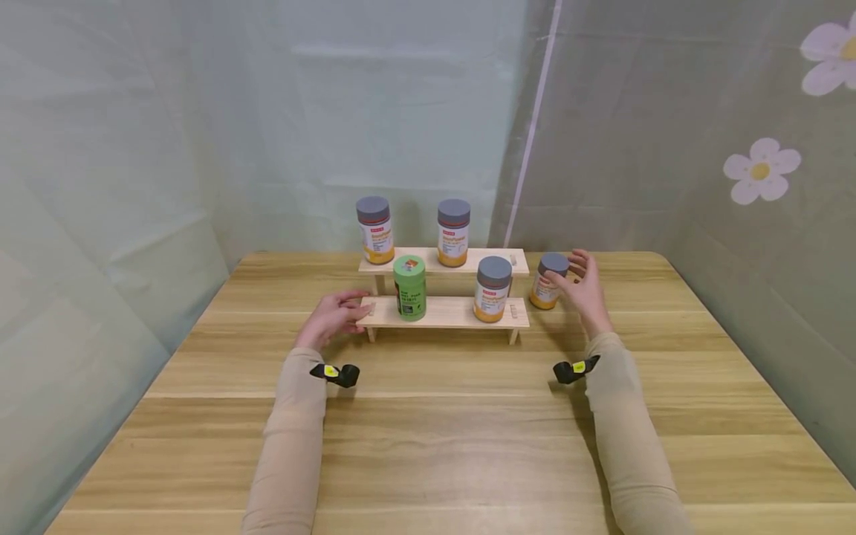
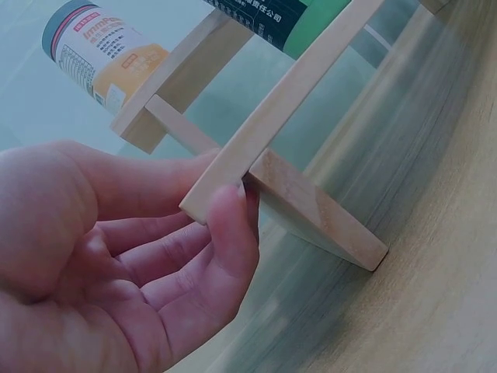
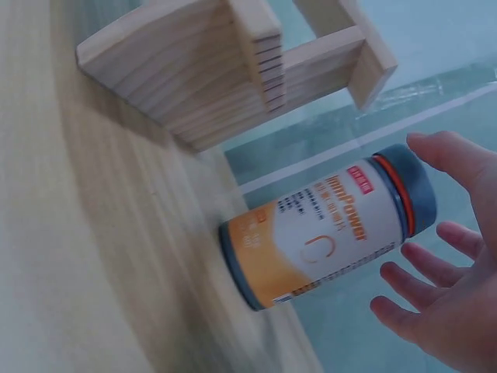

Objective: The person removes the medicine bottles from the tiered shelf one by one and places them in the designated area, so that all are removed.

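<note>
Lying nearest over the worktop (image 1: 441,446), the left sleeve (image 1: 287,446) and right sleeve (image 1: 631,438) each carry a wrist camera that could brush something if an arm swings inward.

Beyond them, the left hand (image 1: 331,318) has its grip closed about the left end of the lower shelf (image 1: 444,313), thumb and fingers pinching the board. A tug or upward press there could tip the light wooden stand, upsetting the green bottle (image 1: 410,293), which is close to that hand, and perhaps the grey-lidded bottle (image 1: 491,296) towards the right.

Just right of the stand, the loose bottle (image 1: 545,286) appears to stand upright on the worktop. The right hand (image 1: 583,291) is about its lid, thumb at one side, fingers spread; the grip looks slack, and whether every fingertip touches is unclear. Lifting with so loose a hold could let the smooth lid slip, or a sideways knock could topple it.

Farthest, the upper shelf (image 1: 414,258) bears the back-left bottle (image 1: 376,236) and back-right bottle (image 1: 453,236); a jolt through the stand could rock the former, which is close to the board's left end.
</note>
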Action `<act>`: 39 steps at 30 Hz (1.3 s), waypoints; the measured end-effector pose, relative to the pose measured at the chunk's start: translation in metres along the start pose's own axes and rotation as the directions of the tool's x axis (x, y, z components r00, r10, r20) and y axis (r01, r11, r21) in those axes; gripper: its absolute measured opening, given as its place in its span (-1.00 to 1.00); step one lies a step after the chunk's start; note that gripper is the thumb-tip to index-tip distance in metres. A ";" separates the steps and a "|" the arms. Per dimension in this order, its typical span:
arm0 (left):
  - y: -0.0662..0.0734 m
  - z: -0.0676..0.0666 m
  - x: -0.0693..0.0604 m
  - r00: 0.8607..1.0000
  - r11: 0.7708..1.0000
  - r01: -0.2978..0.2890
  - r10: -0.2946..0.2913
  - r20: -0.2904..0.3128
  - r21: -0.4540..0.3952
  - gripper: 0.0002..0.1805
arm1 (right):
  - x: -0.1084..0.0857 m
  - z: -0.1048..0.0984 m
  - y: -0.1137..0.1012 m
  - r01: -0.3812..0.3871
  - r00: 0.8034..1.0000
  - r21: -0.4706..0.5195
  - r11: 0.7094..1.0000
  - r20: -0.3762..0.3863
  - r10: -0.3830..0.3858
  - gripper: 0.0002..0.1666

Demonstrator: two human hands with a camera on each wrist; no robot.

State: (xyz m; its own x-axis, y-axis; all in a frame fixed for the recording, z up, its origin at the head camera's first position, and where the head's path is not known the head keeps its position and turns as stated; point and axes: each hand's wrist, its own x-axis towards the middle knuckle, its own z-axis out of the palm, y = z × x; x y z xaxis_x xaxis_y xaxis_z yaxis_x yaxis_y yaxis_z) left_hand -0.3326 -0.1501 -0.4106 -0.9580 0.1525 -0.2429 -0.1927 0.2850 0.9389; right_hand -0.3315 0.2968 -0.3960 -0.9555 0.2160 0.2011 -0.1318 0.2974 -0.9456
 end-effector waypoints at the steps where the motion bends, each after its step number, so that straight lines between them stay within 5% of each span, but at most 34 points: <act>1: 0.000 0.000 0.000 1.000 1.000 0.003 -0.003 -0.001 -0.001 -0.43 | 0.000 -0.001 -0.002 0.007 1.000 0.002 1.000 -0.004 -0.007 -0.09; 16: -0.003 0.000 -0.003 1.000 1.000 0.007 -0.007 0.002 -0.011 -0.42 | -0.006 -0.008 -0.024 0.066 0.995 0.007 0.998 -0.074 -0.065 -0.17; 39: -0.002 -0.002 -0.002 1.000 1.000 -0.012 0.012 0.018 0.001 -0.41 | -0.010 0.010 -0.054 0.152 0.988 0.015 0.988 0.002 -0.152 -0.20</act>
State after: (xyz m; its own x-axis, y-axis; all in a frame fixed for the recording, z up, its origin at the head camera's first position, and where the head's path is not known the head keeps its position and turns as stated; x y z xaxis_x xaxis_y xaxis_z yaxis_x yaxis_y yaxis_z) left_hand -0.3310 -0.1526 -0.4113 -0.9562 0.1731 -0.2361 -0.1811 0.2841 0.9415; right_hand -0.3176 0.2691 -0.3491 -0.9247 0.1666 0.3424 -0.2798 0.3124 -0.9078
